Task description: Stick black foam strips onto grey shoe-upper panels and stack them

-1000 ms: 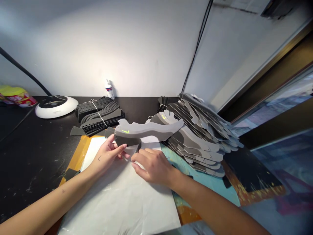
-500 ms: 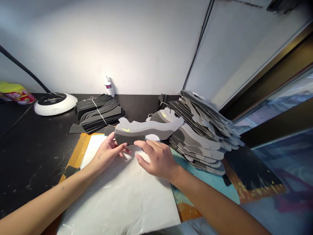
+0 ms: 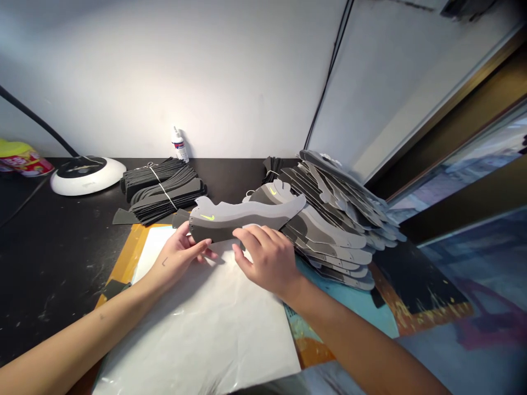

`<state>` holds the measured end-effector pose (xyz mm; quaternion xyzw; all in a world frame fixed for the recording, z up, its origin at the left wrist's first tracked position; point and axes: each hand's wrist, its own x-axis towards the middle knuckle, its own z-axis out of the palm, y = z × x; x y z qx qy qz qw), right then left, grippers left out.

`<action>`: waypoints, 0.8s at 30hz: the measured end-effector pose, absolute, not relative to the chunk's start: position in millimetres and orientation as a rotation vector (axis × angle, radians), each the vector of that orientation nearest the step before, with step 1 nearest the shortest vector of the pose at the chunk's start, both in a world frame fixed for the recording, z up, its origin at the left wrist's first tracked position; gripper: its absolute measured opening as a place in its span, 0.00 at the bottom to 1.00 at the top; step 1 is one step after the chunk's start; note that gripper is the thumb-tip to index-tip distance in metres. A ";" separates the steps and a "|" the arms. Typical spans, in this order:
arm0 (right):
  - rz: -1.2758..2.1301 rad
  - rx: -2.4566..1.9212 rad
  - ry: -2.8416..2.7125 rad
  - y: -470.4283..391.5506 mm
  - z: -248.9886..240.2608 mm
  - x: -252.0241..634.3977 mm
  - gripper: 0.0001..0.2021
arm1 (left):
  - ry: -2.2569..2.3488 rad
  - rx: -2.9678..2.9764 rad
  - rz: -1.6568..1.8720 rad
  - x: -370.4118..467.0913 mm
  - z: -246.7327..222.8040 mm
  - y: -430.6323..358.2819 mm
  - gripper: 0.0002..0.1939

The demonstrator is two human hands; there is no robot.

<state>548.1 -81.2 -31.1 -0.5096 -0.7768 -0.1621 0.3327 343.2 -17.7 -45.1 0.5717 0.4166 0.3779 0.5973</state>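
A grey shoe upper piece (image 3: 255, 210) with a small yellow-green swoosh is held up over the white sheet. Along its lower edge runs a dark strip (image 3: 216, 233). My left hand (image 3: 181, 255) pinches the left end, thumb in front and fingers behind. My right hand (image 3: 265, 258) is curled at the lower edge to the right of the strip, fingers bent against the piece; its fingertips are partly hidden. To the right, a fanned stack of similar shoe uppers (image 3: 329, 236) lies close beside my right hand.
White sheet (image 3: 206, 329) covers the work spot. Tied bundles of dark strips (image 3: 164, 189) lie at the back left, near a glue bottle (image 3: 179, 145) and a lamp base (image 3: 88, 175). A taller pile of grey pieces (image 3: 349, 197) leans at the back right.
My right hand has slid slightly right along the lower edge, and more of the dark strip shows. The left hand keeps its pinch. The whole view has shifted a little.
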 end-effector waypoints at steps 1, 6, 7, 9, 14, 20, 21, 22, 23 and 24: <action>-0.417 -1.347 -2.024 -81.0 -31.7 548.0 0.08 | 0.969 1.329 0.872 343.1 -45.2 -17.5 0.27; -0.430 -1.252 -2.068 -83.7 -34.0 544.5 0.07 | 0.938 1.318 0.853 341.3 -49.1 -14.9 0.26; -0.429 -1.219 -2.089 -84.8 -34.4 543.1 0.07 | 0.936 1.321 0.854 341.0 -49.8 -14.4 0.25; -0.420 -1.177 -2.125 -86.9 -34.9 540.1 0.07 | 0.940 1.331 0.851 340.3 -50.8 -13.6 0.25; -0.380 -1.145 -2.169 -88.6 -33.0 537.1 0.07 | 0.945 1.343 0.817 337.7 -53.0 -11.7 0.24; -0.371 -1.125 -2.160 -87.0 -33.3 536.7 0.07 | 0.941 1.334 0.816 336.8 -54.2 -10.8 0.23; -0.370 -1.119 -2.154 -87.1 -33.6 536.3 0.07 | 0.944 1.325 0.821 337.4 -54.1 -11.1 0.23; -0.366 -1.112 -2.149 -87.2 -33.6 535.9 0.07 | 0.945 1.314 0.826 338.0 -53.9 -11.5 0.22; -0.359 -1.109 -2.141 -87.5 -33.3 535.7 0.07 | 0.944 1.300 0.834 338.5 -53.8 -11.9 0.22; -0.346 -1.109 -2.132 -87.7 -32.6 535.8 0.07 | 0.939 1.286 0.847 338.8 -53.8 -12.1 0.22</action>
